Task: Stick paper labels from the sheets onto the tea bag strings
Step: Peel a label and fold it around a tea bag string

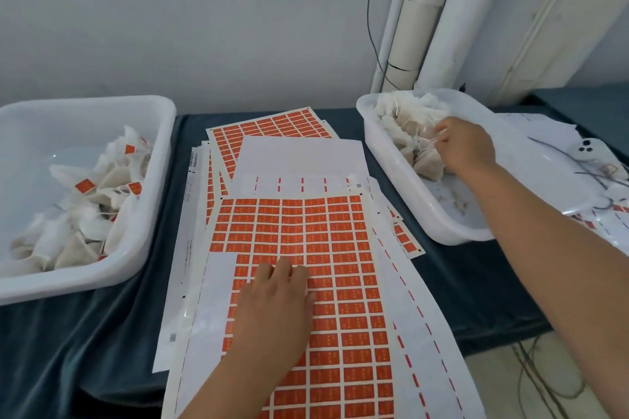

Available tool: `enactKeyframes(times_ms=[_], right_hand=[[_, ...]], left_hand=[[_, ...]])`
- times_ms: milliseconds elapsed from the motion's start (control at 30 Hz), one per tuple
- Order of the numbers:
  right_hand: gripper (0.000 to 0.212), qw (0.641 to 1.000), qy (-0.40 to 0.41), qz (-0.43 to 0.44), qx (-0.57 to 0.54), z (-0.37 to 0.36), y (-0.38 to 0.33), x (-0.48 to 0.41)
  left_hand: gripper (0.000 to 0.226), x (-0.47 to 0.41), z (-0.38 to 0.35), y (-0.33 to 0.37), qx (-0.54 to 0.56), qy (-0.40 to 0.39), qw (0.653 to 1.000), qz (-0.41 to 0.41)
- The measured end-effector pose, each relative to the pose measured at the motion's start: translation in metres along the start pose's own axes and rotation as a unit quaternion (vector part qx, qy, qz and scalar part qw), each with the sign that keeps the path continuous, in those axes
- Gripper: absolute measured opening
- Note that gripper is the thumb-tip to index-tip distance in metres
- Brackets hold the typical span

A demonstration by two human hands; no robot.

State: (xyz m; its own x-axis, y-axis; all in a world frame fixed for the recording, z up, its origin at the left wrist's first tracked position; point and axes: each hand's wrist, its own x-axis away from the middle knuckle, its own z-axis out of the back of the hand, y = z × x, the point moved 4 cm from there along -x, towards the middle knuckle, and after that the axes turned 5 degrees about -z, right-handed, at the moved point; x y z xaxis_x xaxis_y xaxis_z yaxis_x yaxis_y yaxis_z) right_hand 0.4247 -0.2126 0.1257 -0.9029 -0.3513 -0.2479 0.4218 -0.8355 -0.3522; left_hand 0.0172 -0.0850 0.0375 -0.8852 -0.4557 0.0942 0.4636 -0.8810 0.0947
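Sheet [340, 282] lengthwise front-to-back | left hand [279, 296] curled on it, grip unclear | right hand [464, 146] pinching tea bag string [427, 145]

Grey wall [204, 27], white pipes [440, 44] (right corner), dark cloth-covered table [85, 333].

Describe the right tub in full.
The tub is white, glossy plastic, rectangular with rounded corners and a rolled rim. It sits skewed on the dark cloth. Plain white tea bags with strings are heaped at its far end; the near floor is bare but for brown specks. The right hand reaches inside, fingers curled at the bags.
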Motion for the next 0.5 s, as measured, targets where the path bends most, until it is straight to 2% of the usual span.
enactKeyframes(times_ms=[133,333,500], right_hand=[[0.023,0.998,-0.019,0.043,-0.043,0.025,-0.005,0.022],[0.019,0.990,-0.010,0.063,-0.127,0.063,-0.004,0.059],[0.016,0.988,-0.051,0.071,-0.131,0.072,-0.001,0.081]], left_hand=[[0.048,0.000,-0.001,-0.002,-0.001,0.005,1.000,-0.003],[0.046,0.002,0.000,-0.001,0.011,0.010,1.000,0.001],[0.047,0.001,0.000,-0.002,0.017,0.009,1.000,0.006]])
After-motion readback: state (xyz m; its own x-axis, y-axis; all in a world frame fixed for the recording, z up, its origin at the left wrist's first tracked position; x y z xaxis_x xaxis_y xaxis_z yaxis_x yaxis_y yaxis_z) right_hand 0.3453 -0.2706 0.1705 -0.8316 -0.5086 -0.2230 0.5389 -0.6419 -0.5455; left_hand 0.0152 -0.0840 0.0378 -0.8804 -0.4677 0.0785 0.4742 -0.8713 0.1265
